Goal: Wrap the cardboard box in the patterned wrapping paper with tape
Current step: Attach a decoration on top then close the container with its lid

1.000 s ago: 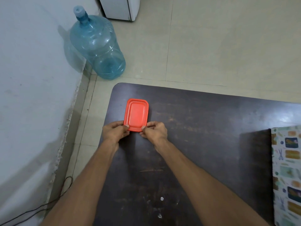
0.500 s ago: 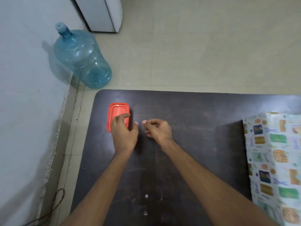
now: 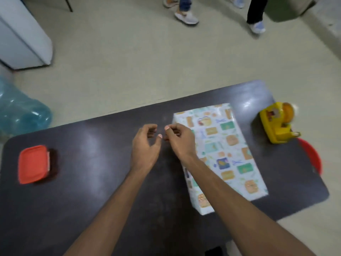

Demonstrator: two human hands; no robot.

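The box (image 3: pixel 221 150), covered in white wrapping paper with green, orange and blue prints, lies on the dark table (image 3: pixel 92 141) right of centre. My right hand (image 3: pixel 180 141) hovers at the box's near-left top corner with thumb and fingers pinched together; nothing shows between them. Just left of it, my left hand (image 3: pixel 145 150) hangs over bare table, fingers curled and apart, holding nothing I can see. The fingertips of both hands almost meet. A yellow tape dispenser (image 3: pixel 276 122) stands right of the box.
An orange-red lidded container (image 3: pixel 33 163) sits near the table's left end. A red round object (image 3: pixel 311 156) sticks out past the right edge. On the floor are a blue water jug (image 3: pixel 20 111), a white cabinet (image 3: pixel 20 37) and other people's feet (image 3: pixel 186 15).
My hands let go of the orange-red container and moved right to the wrapped box. The view swung right, bringing the whole box and the tape dispenser into sight.
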